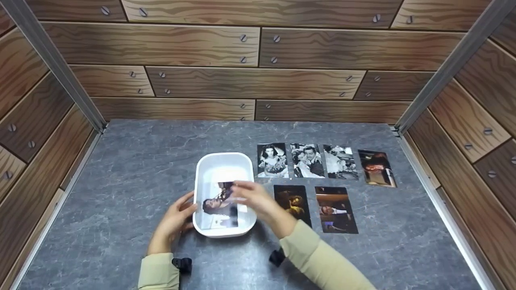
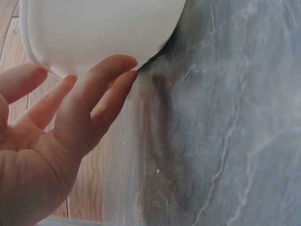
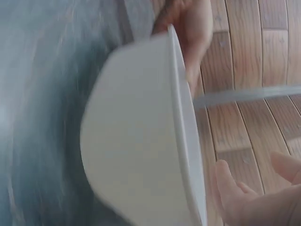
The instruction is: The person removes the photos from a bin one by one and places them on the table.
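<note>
A white plastic tub (image 1: 222,155) stands on the grey stone-pattern tabletop (image 1: 133,169), with a black-and-white photo (image 1: 217,207) lying in its near half. My left hand (image 1: 175,219) rests against the tub's left wall. In the left wrist view its straight fingers (image 2: 94,99) touch the underside of the tub (image 2: 103,28). My right hand (image 1: 252,199) reaches over the tub's right rim, its fingertips at the photo's upper right corner. The blurred right wrist view shows the tub's outer wall (image 3: 136,141) and relaxed fingers (image 3: 242,200) holding nothing that I can see.
Several photos lie face up right of the tub: a back row starting at a black-and-white portrait (image 1: 273,160) and ending at a dark colour print (image 1: 377,168), and two colour prints (image 1: 336,209) nearer me. Wood-pattern walls (image 1: 258,60) enclose three sides.
</note>
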Tool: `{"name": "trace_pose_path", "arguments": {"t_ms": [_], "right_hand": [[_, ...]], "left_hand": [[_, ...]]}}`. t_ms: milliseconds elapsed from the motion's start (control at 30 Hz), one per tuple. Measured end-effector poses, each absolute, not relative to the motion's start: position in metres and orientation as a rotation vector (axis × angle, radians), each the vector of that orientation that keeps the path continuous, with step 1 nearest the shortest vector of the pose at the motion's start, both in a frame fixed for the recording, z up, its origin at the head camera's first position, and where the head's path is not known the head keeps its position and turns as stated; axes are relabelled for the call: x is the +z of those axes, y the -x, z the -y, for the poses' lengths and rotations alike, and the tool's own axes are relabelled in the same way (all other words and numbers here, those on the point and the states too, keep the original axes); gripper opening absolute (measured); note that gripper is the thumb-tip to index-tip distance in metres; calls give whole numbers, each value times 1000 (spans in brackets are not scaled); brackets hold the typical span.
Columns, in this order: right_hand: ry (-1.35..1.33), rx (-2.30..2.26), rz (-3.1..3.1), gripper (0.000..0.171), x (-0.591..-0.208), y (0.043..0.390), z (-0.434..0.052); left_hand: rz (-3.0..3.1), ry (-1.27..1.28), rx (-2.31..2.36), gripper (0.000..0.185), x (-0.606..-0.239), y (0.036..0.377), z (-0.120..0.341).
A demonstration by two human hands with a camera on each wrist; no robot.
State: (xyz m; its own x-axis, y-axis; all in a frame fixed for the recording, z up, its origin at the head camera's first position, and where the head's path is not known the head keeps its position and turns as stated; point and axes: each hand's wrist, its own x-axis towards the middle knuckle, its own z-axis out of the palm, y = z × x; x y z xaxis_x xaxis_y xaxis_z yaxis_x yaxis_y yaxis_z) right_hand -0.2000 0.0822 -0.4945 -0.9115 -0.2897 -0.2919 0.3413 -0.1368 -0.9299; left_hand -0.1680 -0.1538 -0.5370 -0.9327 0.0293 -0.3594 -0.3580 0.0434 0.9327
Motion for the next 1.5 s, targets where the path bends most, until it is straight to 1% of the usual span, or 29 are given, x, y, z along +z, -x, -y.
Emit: {"name": "trace_pose_path", "arguments": {"t_ms": [100,300,400,633,867,1000,1200,1500], "right_hand": [[-96,-2060,-1702,52,-500,195,-66],[-163,-1982,-1756,66,-509,189,-48],[-226,-1956,-1839,70,-511,189,-44],[-296,-1900,-2059,63,-513,190,-40],[-315,-1870,-2014,75,-514,194,-41],[-292,-1869,-2014,74,-516,196,-40],[-380,-1832,-2036,78,-520,201,-38],[-434,-1764,-2123,73,-526,207,-35]], "left_hand": [[-2037,335,1975,55,-537,168,154],[-2020,325,1996,54,-539,168,154],[-2021,329,1990,54,-538,168,154],[-2019,305,1978,54,-537,169,154],[-2027,327,1961,54,-537,169,155],[-2027,346,1950,54,-538,169,155],[-2017,347,1972,54,-538,168,155],[-2003,346,1992,54,-539,169,155]]}}
